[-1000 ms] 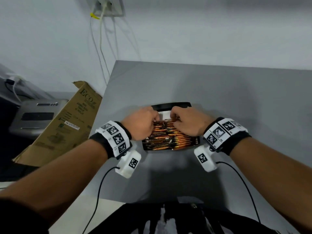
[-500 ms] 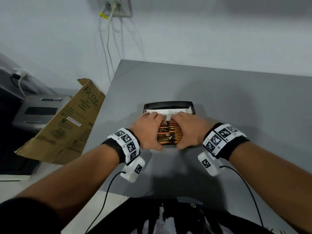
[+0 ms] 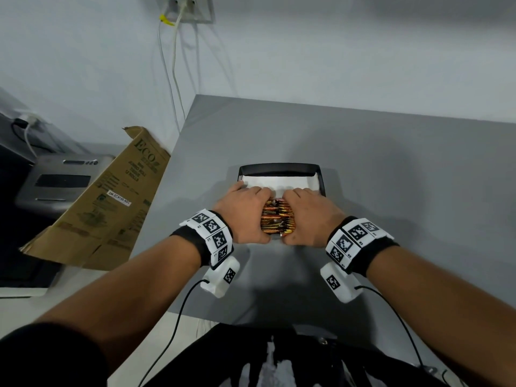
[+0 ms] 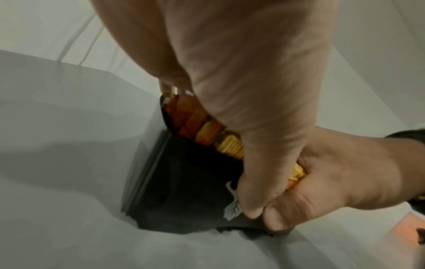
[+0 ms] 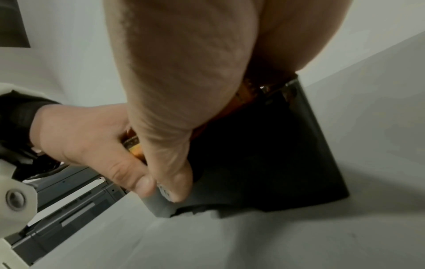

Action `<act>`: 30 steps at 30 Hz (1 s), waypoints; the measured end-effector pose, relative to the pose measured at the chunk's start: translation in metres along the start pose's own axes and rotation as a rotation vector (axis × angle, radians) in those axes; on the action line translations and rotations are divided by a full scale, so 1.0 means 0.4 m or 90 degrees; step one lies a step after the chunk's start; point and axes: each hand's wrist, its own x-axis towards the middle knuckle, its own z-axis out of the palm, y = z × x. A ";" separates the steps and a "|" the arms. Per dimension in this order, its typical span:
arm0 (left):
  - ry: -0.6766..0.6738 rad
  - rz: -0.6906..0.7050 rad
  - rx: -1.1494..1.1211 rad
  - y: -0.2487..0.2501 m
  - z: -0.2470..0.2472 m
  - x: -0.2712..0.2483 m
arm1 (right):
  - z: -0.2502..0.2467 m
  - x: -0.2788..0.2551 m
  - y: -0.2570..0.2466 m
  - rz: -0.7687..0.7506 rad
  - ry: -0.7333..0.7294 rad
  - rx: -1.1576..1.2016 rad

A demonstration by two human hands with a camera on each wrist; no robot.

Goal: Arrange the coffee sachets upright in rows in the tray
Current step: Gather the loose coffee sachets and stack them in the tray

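A black tray point(image 3: 279, 169) sits on the grey table point(image 3: 405, 196), with white paper lining point(image 3: 282, 182) showing at its far end. A tight bundle of orange and gold coffee sachets point(image 3: 277, 217) stands in the tray's near part. My left hand point(image 3: 251, 216) grips the bundle from the left and my right hand point(image 3: 310, 216) from the right, thumbs at the near edge. In the left wrist view my left hand point(image 4: 253, 102) covers the sachets point(image 4: 204, 127) above the tray wall point(image 4: 184, 182). The right wrist view shows my right hand point(image 5: 184, 94) over the tray point(image 5: 264, 154).
A flattened cardboard box point(image 3: 111, 196) leans against the table's left edge, with a grey machine point(image 3: 61, 180) behind it. Cables point(image 3: 173, 65) hang down the wall from an outlet. Bare grey tabletop lies to the right of and beyond the tray.
Both hands have drawn together, squeezing the spread sachets into a narrower bundle at the tray's near end. The white lining at the far end has come into sight.
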 end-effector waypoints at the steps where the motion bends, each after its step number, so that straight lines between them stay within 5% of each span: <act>1: -0.003 -0.004 0.001 0.003 0.000 -0.001 | 0.004 0.000 -0.001 -0.001 0.003 -0.006; 12: -0.014 0.017 0.002 0.000 -0.012 -0.003 | -0.058 -0.003 0.006 0.001 -0.085 0.061; 18: -0.008 -0.006 -0.054 -0.005 -0.029 -0.002 | -0.107 0.013 0.037 0.037 -0.060 0.143; 30: 0.001 0.003 -0.061 -0.014 -0.017 -0.002 | -0.144 0.047 0.064 0.040 -0.095 0.078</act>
